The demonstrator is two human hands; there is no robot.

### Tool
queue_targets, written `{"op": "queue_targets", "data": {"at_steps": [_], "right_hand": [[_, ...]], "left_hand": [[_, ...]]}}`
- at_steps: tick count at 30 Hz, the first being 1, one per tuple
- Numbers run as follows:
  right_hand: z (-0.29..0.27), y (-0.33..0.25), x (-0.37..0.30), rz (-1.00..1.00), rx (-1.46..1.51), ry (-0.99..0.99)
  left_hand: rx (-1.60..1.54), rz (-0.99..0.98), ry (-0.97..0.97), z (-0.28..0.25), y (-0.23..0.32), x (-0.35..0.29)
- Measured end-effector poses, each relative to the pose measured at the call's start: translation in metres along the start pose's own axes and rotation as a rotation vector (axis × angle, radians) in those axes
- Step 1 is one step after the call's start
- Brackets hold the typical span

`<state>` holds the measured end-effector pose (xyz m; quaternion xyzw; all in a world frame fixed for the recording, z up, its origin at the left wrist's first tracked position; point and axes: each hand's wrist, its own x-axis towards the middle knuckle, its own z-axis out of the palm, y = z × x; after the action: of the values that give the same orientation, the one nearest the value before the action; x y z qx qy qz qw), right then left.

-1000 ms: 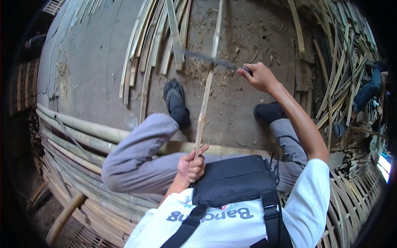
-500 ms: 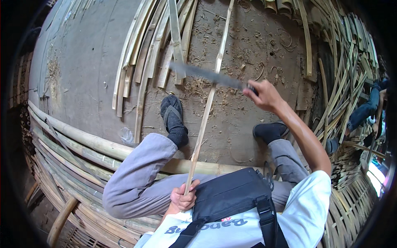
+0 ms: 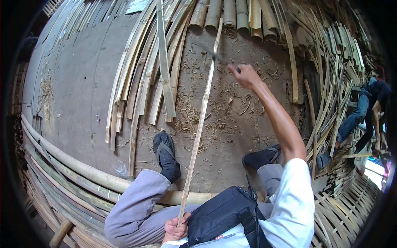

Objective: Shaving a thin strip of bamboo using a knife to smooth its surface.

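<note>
My left hand [image 3: 176,228] grips the near end of a long thin bamboo strip [image 3: 201,120] that runs away from me over the dirt floor, its far tip near a row of bamboo culms. My right hand [image 3: 247,76] is stretched forward, closed on the handle of a long knife [image 3: 216,56], whose blurred blade crosses the strip near its far end. I sit with grey trousers and dark sandals, one foot [image 3: 164,151] left of the strip, the other [image 3: 261,158] right of it. A black bag [image 3: 221,213] hangs on my chest.
Split bamboo slats [image 3: 140,78] lie fanned on the floor to the left. Round bamboo culms [image 3: 237,12] line the far edge. Long poles [image 3: 66,165] lie under my legs. Heaped strips [image 3: 331,95] fill the right side, where another person [image 3: 368,111] sits. Shavings litter the ground.
My right hand has swung the knife farther forward along the strip, toward its far end. The view has tilted up, and the left hand keeps its hold.
</note>
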<state>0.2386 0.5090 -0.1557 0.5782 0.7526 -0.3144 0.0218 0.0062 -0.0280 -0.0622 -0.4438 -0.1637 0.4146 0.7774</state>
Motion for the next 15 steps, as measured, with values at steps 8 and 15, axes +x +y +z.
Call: {"op": "queue_targets", "data": {"at_steps": [8,15], "right_hand": [[-0.016,0.026,-0.037,-0.28,-0.085,-0.147],[-0.01,0.026,0.084,0.382,0.005,0.224]], "left_hand": [[0.024,-0.073,0.067,0.0,0.01,-0.006],[0.161,0.0,0.073,-0.006,0.013,-0.008]]}}
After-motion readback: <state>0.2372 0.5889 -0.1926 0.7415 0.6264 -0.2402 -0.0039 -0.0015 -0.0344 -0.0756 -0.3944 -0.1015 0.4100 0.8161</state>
